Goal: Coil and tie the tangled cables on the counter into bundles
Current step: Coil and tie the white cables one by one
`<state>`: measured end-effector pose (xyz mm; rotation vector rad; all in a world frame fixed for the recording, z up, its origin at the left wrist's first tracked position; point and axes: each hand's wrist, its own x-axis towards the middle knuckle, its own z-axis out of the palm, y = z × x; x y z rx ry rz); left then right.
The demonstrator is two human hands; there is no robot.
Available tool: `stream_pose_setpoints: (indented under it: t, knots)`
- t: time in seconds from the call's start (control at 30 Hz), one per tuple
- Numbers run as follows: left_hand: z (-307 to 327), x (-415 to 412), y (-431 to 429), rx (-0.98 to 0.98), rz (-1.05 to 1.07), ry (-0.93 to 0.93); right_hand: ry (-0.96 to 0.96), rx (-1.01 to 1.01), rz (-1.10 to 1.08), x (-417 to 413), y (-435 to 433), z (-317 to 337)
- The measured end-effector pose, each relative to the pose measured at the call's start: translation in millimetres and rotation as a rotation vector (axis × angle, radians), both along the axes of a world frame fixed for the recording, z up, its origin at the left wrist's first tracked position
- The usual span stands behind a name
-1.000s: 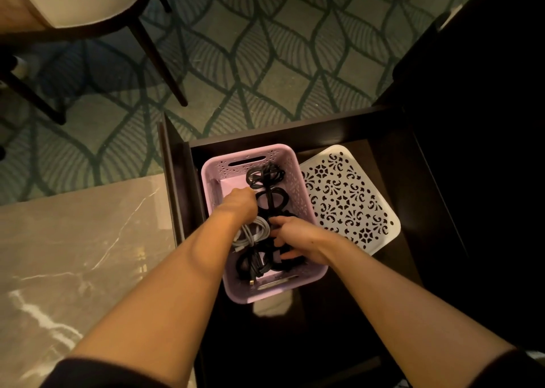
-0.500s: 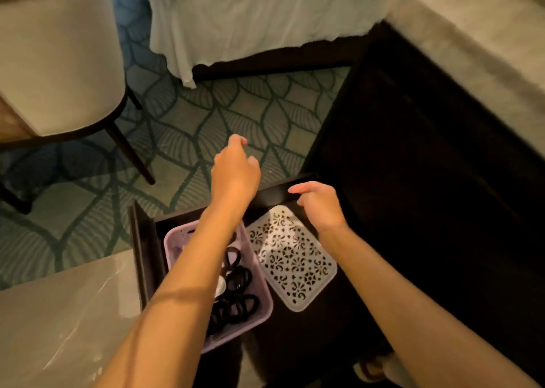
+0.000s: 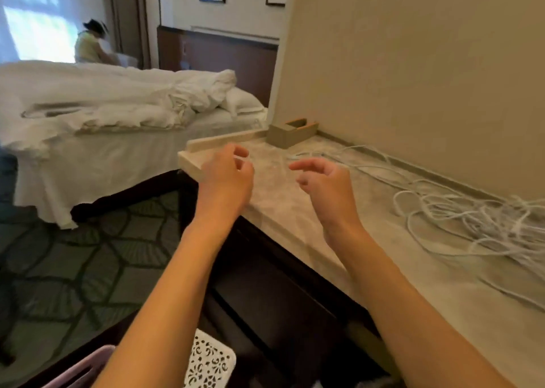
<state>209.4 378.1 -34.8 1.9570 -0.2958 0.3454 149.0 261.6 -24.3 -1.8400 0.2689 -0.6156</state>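
Now your left hand [image 3: 227,178] and right hand [image 3: 324,182] hover empty, loosely curled, above the counter [image 3: 295,228]; next, likely, gathering the tangled cables [image 3: 472,219] along its back edge.

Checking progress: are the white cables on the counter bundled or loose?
Loose: the white cables sprawl in a tangled heap across the counter, untied.

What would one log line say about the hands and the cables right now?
left hand: empty, above counter edge | right hand: empty, above counter | white cables: tangled on counter, not held
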Motion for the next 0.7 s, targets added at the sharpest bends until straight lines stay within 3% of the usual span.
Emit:
stream_pose_setpoints:
  t: [0.33,0.57,0.7]
  knots:
    - [56.7,-88.8,-168.7,0.148,-0.392,-0.169,-0.112,0.091,-0.348,-116.3,-144.4,38.0]
    - [46.1,-162.7,-262.1,0.241,-0.751,-0.197,-0.030,0.039,-0.693,-223.8,-243.3,18.5]
    - [40.1,-201.1,-306.6,0.380,-0.937,-0.362,0.079,0.023,-0.802,-276.3,-281.8,3.8]
